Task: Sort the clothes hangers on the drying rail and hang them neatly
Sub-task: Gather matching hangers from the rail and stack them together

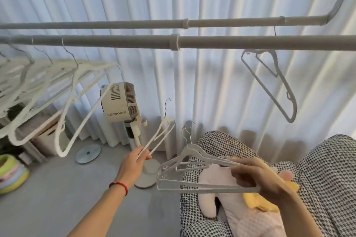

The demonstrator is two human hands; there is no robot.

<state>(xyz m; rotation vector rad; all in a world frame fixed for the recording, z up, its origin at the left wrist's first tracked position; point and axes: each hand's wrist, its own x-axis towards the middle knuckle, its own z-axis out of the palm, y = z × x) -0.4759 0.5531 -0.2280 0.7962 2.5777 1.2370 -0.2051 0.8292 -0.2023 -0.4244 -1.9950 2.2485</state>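
Grey floor (48, 208), white curtains (212, 82). My left hand (134, 161) pinches one white hanger (159, 136); my right hand (256, 177) grips two grey hangers (192, 159) below the rail (250, 42).

Bright daylight through curtain (202, 82) facing me; soft shadows; wide-angle bowing of rails (115, 41); leftmost hangers (28, 82) blurred.

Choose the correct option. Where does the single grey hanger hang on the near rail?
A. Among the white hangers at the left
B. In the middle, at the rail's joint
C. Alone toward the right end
C: the grey hanger hangs alone at right, apart from the white hangers.
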